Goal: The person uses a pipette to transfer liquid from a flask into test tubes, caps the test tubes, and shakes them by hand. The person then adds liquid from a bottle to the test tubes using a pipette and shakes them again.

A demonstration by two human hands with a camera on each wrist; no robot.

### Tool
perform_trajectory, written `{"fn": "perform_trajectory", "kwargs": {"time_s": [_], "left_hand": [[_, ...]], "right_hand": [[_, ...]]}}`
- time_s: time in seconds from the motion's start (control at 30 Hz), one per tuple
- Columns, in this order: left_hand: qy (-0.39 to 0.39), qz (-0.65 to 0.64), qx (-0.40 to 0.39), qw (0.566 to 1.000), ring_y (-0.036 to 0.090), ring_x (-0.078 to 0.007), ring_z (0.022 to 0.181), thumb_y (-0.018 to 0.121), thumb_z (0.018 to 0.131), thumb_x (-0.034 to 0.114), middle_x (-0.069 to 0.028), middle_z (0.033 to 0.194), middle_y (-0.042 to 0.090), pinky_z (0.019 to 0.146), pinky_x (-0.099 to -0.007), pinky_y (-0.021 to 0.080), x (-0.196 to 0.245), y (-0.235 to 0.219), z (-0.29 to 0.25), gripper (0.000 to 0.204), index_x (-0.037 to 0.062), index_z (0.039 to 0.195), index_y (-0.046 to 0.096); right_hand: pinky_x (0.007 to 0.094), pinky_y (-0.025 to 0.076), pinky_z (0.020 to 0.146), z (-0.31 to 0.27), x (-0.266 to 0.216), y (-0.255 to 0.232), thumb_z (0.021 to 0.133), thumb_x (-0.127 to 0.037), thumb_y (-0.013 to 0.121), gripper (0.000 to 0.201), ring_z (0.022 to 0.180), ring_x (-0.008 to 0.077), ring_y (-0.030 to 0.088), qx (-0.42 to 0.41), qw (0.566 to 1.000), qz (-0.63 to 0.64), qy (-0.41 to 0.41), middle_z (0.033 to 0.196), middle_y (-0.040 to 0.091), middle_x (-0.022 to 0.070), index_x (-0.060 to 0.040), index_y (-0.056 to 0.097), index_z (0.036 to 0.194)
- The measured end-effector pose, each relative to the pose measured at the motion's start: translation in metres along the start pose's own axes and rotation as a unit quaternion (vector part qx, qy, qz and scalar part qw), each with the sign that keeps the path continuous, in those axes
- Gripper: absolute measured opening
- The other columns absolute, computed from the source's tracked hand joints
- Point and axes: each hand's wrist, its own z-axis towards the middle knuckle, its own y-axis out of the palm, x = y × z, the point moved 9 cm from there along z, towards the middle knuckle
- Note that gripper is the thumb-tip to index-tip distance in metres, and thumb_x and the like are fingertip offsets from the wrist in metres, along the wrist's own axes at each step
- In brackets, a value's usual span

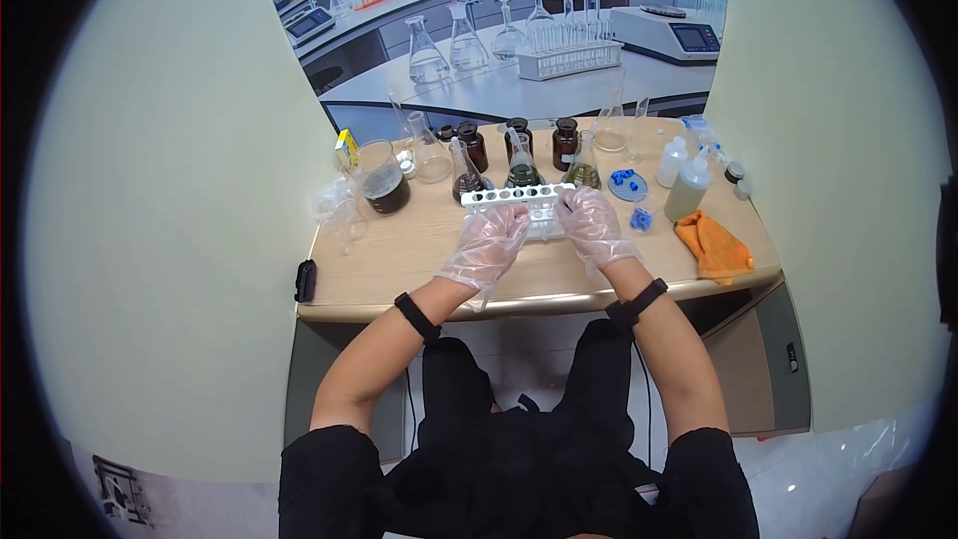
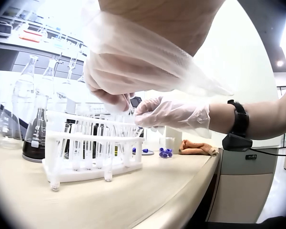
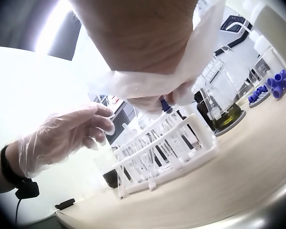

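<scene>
A white test tube rack [image 2: 93,175] stands on the table between both gloved hands, with several clear test tubes [image 2: 108,160] in it. Two tubes lean so their lower ends sit in front of the rack's base. At the rack's right end, the thumb and fingers of my right hand [image 1: 591,223] pinch a small dark blue stopper [image 3: 166,106], just above the tube tops. My left hand [image 1: 496,237] hovers by the rack's left part. In the right wrist view its fingers are loosely bent with nothing visible between them.
Behind the rack stand conical flasks of dark liquid [image 1: 466,183] and brown bottles [image 1: 565,145]. A beaker [image 1: 387,195] is at left. To the right are a dish of blue stoppers [image 1: 627,184], more stoppers [image 1: 642,220], a squeeze bottle [image 1: 689,190] and an orange cloth [image 1: 714,248].
</scene>
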Motion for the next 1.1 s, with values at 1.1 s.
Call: {"fn": "perform_trajectory", "kwargs": {"time_s": [1.1], "left_hand": [[-0.100,-0.231,-0.046,0.967,0.063,-0.0210,0.075,0.065,0.105,0.023,-0.0101,0.086,0.069,0.071,-0.0363,0.052,0.000,0.038,-0.005,0.022,0.0041,0.114,0.071]], "right_hand": [[0.0337,0.052,0.070,0.002,0.004,-0.026,0.094,-0.033,0.075,0.032,0.075,0.0150,0.062,-0.046,0.892,0.400,0.204,0.082,0.071,0.0077,-0.0017,0.072,0.097]]}}
